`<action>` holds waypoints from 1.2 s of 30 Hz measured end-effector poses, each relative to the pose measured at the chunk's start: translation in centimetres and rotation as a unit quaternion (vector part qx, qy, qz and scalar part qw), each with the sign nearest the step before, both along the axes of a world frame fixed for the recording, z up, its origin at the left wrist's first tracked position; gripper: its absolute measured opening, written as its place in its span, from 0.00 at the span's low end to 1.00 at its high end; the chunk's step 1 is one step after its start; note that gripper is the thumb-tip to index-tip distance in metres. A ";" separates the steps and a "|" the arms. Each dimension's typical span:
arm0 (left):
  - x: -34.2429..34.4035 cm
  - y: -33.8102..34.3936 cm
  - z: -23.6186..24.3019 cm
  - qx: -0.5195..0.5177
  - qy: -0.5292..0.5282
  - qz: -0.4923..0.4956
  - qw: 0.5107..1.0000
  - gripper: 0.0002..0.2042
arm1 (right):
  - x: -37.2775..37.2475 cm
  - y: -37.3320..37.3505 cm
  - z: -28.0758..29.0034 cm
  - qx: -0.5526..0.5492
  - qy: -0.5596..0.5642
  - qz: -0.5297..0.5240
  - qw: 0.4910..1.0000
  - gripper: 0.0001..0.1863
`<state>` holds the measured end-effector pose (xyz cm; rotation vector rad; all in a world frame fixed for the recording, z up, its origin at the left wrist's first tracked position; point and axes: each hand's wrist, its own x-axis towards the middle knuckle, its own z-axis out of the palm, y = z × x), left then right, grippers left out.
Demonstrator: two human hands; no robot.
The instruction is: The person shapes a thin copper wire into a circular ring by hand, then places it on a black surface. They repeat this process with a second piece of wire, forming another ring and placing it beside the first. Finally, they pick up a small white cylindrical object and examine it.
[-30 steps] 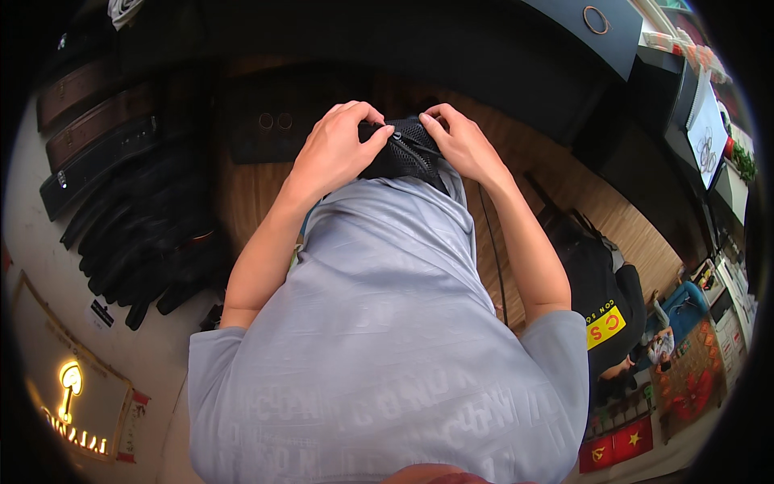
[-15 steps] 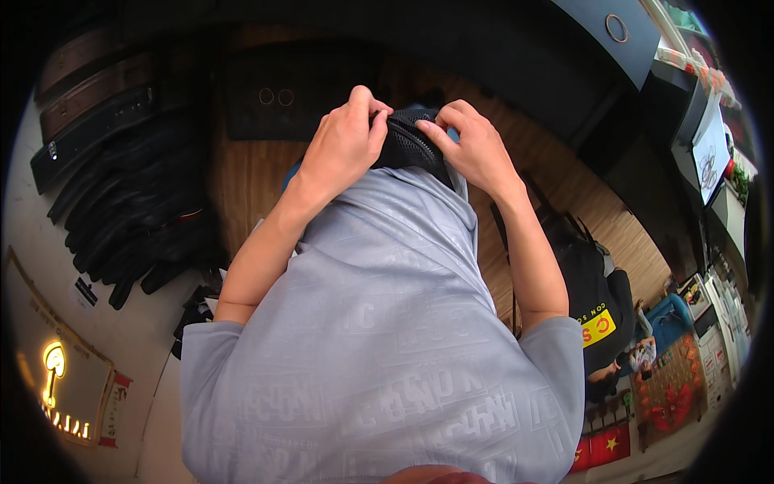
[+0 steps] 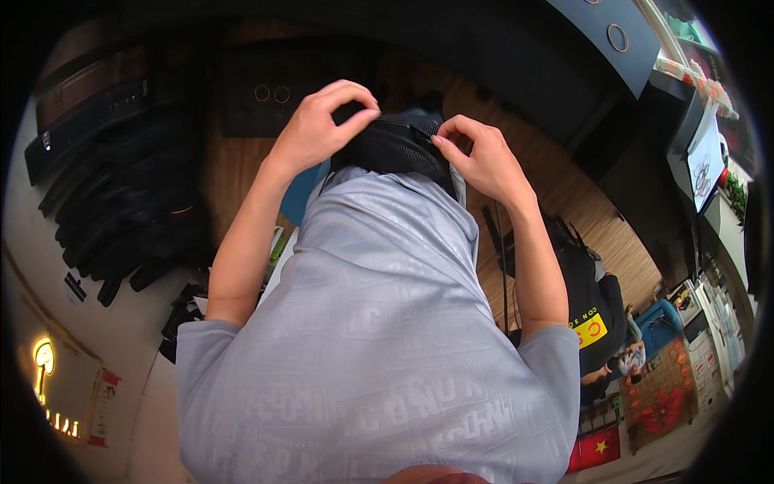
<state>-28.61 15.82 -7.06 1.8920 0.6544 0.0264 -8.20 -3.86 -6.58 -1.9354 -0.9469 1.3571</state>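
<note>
A black mesh zip bag (image 3: 395,149) lies against my waist, at the top of my grey shirt (image 3: 387,306). My left hand (image 3: 317,129) is at its upper left side, with thumb and fingertips brought together in a pinch. What sits between those tips is too small to make out. On the right, my right hand (image 3: 486,161) pinches at the bag's upper edge, by the zipper. Thumb and forefinger meet there on a small dark part, probably the zipper pull.
Several dark cases and bags (image 3: 129,194) hang along the left side. A black backpack (image 3: 584,282) with a yellow patch stands on the right. Dark furniture (image 3: 451,48) runs across the far side. A glowing yellow sign (image 3: 45,359) shows at lower left.
My left hand has moved left and its fingers have left the bag's middle. The bag's front now hangs flatter, and the toothed zipper edge shows less. My right hand has shifted slightly right and lower.
</note>
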 end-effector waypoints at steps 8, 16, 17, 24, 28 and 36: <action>0.1 -1.4 0.9 0.001 0.061 -0.153 0.986 0.21 | -1.6 0.3 0.6 0.036 -0.020 0.052 0.998 0.10; -0.8 -1.5 0.9 0.080 0.039 -0.211 0.974 0.30 | -2.4 1.0 2.6 -0.014 0.024 0.081 0.996 0.10; -0.9 -1.7 1.0 0.079 0.046 -0.208 0.974 0.30 | -2.4 1.2 2.7 -0.031 0.025 0.081 0.996 0.11; -0.3 -0.7 0.6 0.023 0.071 -0.249 0.966 0.27 | -3.8 1.3 2.1 -0.001 -0.148 0.238 0.960 0.15; -0.2 -0.6 -1.3 -0.119 0.069 -0.226 0.964 0.28 | -3.7 2.0 1.9 0.017 -0.174 0.308 0.935 0.17; -0.8 -0.9 -3.0 -0.153 0.046 -0.214 0.964 0.30 | -3.0 2.2 -0.6 0.042 -0.133 0.339 0.930 0.17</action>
